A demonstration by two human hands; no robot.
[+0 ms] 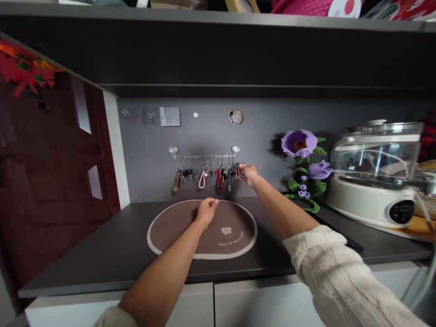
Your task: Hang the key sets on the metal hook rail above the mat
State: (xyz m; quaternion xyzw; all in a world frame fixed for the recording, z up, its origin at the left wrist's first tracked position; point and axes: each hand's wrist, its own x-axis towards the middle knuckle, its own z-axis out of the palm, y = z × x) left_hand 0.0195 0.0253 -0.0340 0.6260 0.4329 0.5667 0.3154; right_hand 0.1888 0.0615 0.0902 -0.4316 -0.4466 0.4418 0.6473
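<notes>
A clear rail (205, 157) on the grey wall carries a row of hooks with several bunches of keys. Among them hang a pink looped strap (202, 180), a red key fob (218, 177) and a brown fob (176, 181). At the rail's right end, my right hand (248, 174) pinches a key ring (238, 170), partly hidden by the fingers. My left hand (207, 211) is closed above the brown oval mat (170, 227), below the keys. What its fingers hold, if anything, cannot be made out.
The mat lies on a dark counter (102, 254) under a dark shelf (218, 54). To the right stand purple fabric flowers (299, 144) and a white appliance with a clear top (371, 195). Small wall hooks (151, 116) and a switch panel (170, 116) sit higher up.
</notes>
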